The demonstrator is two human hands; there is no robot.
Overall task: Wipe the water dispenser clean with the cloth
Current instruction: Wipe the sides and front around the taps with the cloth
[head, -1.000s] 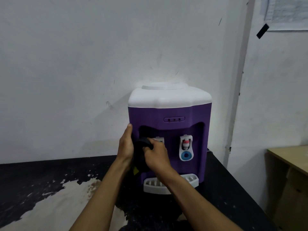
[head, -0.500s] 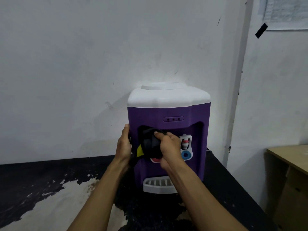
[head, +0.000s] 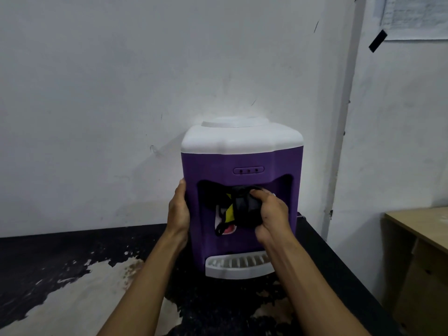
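Head view: purple water dispenser (head: 242, 163) stood on the black table (head: 48, 258), against the wall. Right hand (head: 272, 214) gripped the dark cloth (head: 244, 209), fingers curled round it, pressing it into the tap recess above the drip tray (head: 237, 265). Left hand (head: 178, 209) braced the dispenser's left side, thumb up along the front edge. Its fingers were mostly hidden, probably flat against the body.
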